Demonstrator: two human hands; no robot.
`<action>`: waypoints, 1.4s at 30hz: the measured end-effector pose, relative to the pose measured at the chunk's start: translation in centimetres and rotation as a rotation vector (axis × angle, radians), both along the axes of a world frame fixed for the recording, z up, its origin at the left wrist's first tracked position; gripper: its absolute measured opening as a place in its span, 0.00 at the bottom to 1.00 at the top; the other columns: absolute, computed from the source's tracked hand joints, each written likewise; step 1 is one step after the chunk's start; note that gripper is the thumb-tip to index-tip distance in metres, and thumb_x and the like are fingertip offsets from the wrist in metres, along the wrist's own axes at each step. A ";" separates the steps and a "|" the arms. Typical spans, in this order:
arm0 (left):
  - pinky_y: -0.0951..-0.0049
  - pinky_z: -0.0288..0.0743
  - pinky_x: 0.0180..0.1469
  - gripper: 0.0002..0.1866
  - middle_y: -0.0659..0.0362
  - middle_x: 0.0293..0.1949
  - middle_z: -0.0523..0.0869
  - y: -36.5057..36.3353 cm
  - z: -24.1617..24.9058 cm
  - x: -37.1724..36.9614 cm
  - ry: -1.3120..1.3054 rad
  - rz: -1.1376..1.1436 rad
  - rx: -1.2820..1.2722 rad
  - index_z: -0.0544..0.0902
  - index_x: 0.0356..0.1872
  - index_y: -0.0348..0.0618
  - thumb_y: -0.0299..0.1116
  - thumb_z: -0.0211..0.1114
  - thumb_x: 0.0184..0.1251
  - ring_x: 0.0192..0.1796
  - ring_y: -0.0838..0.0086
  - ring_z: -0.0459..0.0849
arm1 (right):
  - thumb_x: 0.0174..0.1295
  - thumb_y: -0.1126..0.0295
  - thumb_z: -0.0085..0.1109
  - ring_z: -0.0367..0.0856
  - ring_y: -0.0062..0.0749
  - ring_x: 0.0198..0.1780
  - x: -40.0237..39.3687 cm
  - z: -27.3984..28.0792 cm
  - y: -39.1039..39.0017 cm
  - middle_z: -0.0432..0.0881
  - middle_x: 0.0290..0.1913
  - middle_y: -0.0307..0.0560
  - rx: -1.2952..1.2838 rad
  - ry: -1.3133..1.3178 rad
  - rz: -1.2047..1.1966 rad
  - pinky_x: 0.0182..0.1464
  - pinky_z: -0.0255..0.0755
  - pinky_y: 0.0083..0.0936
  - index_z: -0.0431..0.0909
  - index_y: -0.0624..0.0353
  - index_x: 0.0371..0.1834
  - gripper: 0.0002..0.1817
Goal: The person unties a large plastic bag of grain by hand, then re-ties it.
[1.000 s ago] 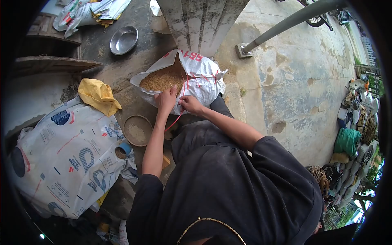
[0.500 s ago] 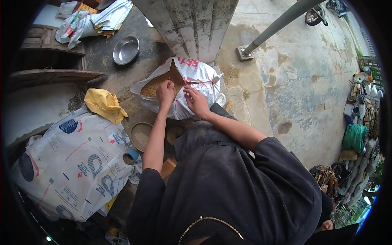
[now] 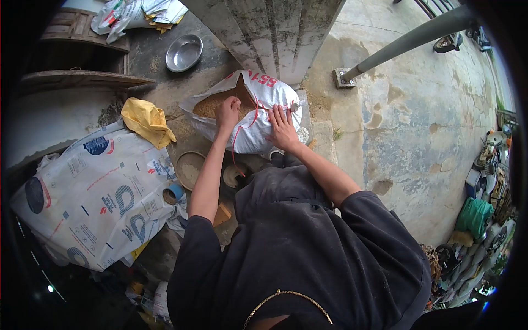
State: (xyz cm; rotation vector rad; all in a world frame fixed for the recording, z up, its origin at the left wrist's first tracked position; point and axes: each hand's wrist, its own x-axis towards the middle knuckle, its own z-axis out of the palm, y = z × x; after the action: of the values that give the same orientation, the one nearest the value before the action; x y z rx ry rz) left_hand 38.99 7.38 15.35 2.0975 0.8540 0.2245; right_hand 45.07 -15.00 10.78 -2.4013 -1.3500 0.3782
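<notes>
A white woven sack [image 3: 256,135] with red print lies on its side, its mouth gaping to the left with tan grain [image 3: 208,106] inside. Over the opening is my left hand [image 3: 227,114], fingers pinched together; a thin pale sliver shows at the tips, too small to name. My right hand [image 3: 283,129] rests flat on the sack, fingers stretched out and holding nothing. Red string [image 3: 236,137] runs from the sack's edge between my hands and dangles in a loose curve toward my lap. A gathered knot [image 3: 294,106] sits at the sack's right end.
Behind the sack rises a concrete pillar [image 3: 269,38]. A metal basin [image 3: 184,53] stands at back left. To the left lie a yellow sack [image 3: 147,122], a large printed sheet [image 3: 99,198] and a tape roll [image 3: 175,193]. A round pan [image 3: 191,169] is by my left forearm.
My right hand has gone from bent fingers at the sack's opening to lying flat further right. Red string now trails loosely across the sack toward me. The whole view has shifted slightly.
</notes>
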 end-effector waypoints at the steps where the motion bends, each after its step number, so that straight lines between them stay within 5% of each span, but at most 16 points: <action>1: 0.74 0.75 0.26 0.05 0.59 0.22 0.83 -0.2 0.3 -0.3 -0.028 -0.010 0.054 0.81 0.32 0.38 0.27 0.61 0.66 0.23 0.76 0.83 | 0.45 0.50 0.70 0.39 0.51 0.78 0.1 0.0 0.0 0.47 0.76 0.61 0.000 0.006 0.012 0.76 0.33 0.51 0.48 0.66 0.74 0.57; 3: 0.74 0.75 0.26 0.05 0.59 0.23 0.83 -0.1 0.5 -0.6 -0.055 -0.015 0.112 0.81 0.32 0.37 0.28 0.61 0.66 0.23 0.76 0.83 | 0.50 0.49 0.67 0.36 0.48 0.79 0.8 -0.1 0.0 0.45 0.77 0.59 -0.016 0.031 -0.007 0.77 0.32 0.48 0.47 0.65 0.75 0.55; 5: 0.73 0.75 0.27 0.05 0.60 0.23 0.83 1.0 0.5 -1.9 -0.197 0.140 -0.177 0.81 0.33 0.38 0.29 0.62 0.65 0.24 0.75 0.84 | 0.51 0.49 0.66 0.37 0.47 0.79 1.1 -0.3 -0.1 0.45 0.77 0.58 -0.013 0.040 0.007 0.77 0.32 0.47 0.47 0.64 0.75 0.54; 9: 0.72 0.76 0.28 0.05 0.60 0.23 0.84 3.2 -2.1 -2.9 -0.202 0.229 -0.303 0.82 0.34 0.39 0.30 0.62 0.65 0.26 0.75 0.84 | 0.52 0.51 0.66 0.38 0.46 0.79 1.2 -0.2 -0.5 0.46 0.77 0.57 0.039 0.053 0.016 0.77 0.34 0.46 0.48 0.62 0.75 0.52; 12: 0.72 0.75 0.28 0.05 0.58 0.24 0.84 -0.2 -0.4 0.1 -0.112 0.092 -0.122 0.82 0.35 0.39 0.30 0.63 0.64 0.26 0.75 0.84 | 0.52 0.52 0.66 0.40 0.49 0.78 0.7 0.0 -1.0 0.49 0.76 0.59 0.051 0.077 0.031 0.76 0.34 0.49 0.49 0.64 0.74 0.51; 14: 0.72 0.75 0.29 0.05 0.56 0.24 0.84 -2.4 1.1 1.8 -0.167 -0.354 0.446 0.82 0.34 0.38 0.29 0.63 0.63 0.26 0.74 0.84 | 0.51 0.53 0.67 0.41 0.49 0.78 0.4 0.0 -1.2 0.49 0.76 0.59 0.047 0.063 0.031 0.76 0.34 0.49 0.49 0.64 0.74 0.51; 15: 0.72 0.75 0.29 0.05 0.56 0.24 0.84 -1.4 3.3 2.9 -0.176 -0.349 0.452 0.82 0.34 0.38 0.29 0.63 0.63 0.26 0.74 0.84 | 0.51 0.53 0.67 0.41 0.49 0.78 0.4 0.0 -1.2 0.49 0.76 0.59 0.051 0.052 0.034 0.76 0.34 0.49 0.49 0.64 0.74 0.51; 17: 0.72 0.75 0.29 0.05 0.54 0.23 0.84 0.9 7.7 5.3 -0.243 -0.050 0.233 0.81 0.33 0.38 0.29 0.63 0.63 0.25 0.74 0.84 | 0.51 0.53 0.67 0.42 0.48 0.78 -0.5 0.1 -1.7 0.50 0.76 0.59 0.044 0.052 0.030 0.77 0.35 0.48 0.50 0.63 0.74 0.51; 21: 0.73 0.75 0.29 0.05 0.55 0.21 0.84 5.1 7.6 4.3 -0.267 -0.132 -0.030 0.82 0.32 0.37 0.28 0.63 0.64 0.24 0.74 0.84 | 0.54 0.51 0.65 0.41 0.48 0.78 -0.9 0.2 -1.5 0.49 0.76 0.58 0.008 0.054 0.011 0.77 0.35 0.47 0.51 0.63 0.74 0.49; 23: 0.78 0.78 0.31 0.05 0.58 0.24 0.84 5.0 8.3 2.4 -0.254 -0.163 -0.042 0.81 0.35 0.33 0.25 0.61 0.66 0.26 0.80 0.84 | 0.57 0.51 0.62 0.46 0.49 0.77 -1.1 0.0 -1.2 0.56 0.74 0.59 0.068 0.065 -0.036 0.76 0.38 0.47 0.60 0.61 0.70 0.41; 26: 0.80 0.78 0.32 0.05 0.58 0.26 0.84 5.7 8.6 0.7 -0.265 -0.121 -0.131 0.81 0.36 0.32 0.26 0.61 0.67 0.28 0.80 0.84 | 0.62 0.54 0.59 0.67 0.49 0.66 -0.6 2.2 1.3 0.73 0.62 0.57 0.201 0.055 -0.228 0.68 0.57 0.45 0.78 0.59 0.51 0.22; 30: 0.79 0.75 0.30 0.05 0.60 0.23 0.85 5.1 8.3 -0.2 -0.428 -0.110 -0.272 0.83 0.34 0.35 0.28 0.64 0.65 0.26 0.81 0.84 | 0.62 0.57 0.61 0.82 0.41 0.49 -0.7 6.9 6.6 0.82 0.51 0.51 0.476 0.483 -0.201 0.51 0.74 0.33 0.78 0.60 0.52 0.21; 33: 0.80 0.75 0.32 0.07 0.61 0.24 0.85 4.0 8.1 -0.3 -0.454 -0.109 -0.327 0.83 0.36 0.35 0.29 0.64 0.66 0.28 0.82 0.83 | 0.61 0.59 0.64 0.85 0.37 0.39 -0.7 8.5 9.9 0.85 0.43 0.51 0.446 0.643 -0.145 0.42 0.77 0.30 0.78 0.63 0.52 0.22; 34: 0.80 0.79 0.40 0.10 0.59 0.34 0.86 3.9 8.1 -0.7 -0.380 -0.148 -0.370 0.81 0.46 0.34 0.29 0.62 0.69 0.36 0.80 0.85 | 0.62 0.60 0.62 0.85 0.37 0.33 -0.5 8.1 10.6 0.87 0.38 0.51 0.460 0.555 -0.124 0.38 0.77 0.29 0.79 0.65 0.50 0.20; 39: 0.73 0.76 0.48 0.14 0.54 0.40 0.87 1.1 4.6 -2.6 -0.561 -0.012 -0.399 0.80 0.51 0.37 0.31 0.63 0.67 0.41 0.73 0.85 | 0.64 0.65 0.60 0.86 0.31 0.34 1.3 7.1 11.6 0.86 0.36 0.51 0.386 0.576 -0.173 0.38 0.78 0.26 0.79 0.66 0.44 0.14; 42: 0.68 0.77 0.47 0.14 0.51 0.40 0.87 -0.4 -0.4 -5.5 -0.221 -0.111 -0.177 0.81 0.49 0.39 0.32 0.64 0.65 0.42 0.64 0.87 | 0.65 0.68 0.58 0.85 0.27 0.34 1.4 5.0 11.1 0.86 0.34 0.49 0.515 0.773 -0.347 0.38 0.79 0.24 0.80 0.68 0.41 0.12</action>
State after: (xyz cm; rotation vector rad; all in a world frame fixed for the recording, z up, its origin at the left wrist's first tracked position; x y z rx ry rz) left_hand 33.53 7.03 15.00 1.9062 0.6016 0.3043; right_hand 46.47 -3.94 15.80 -1.7218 -0.5761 0.6694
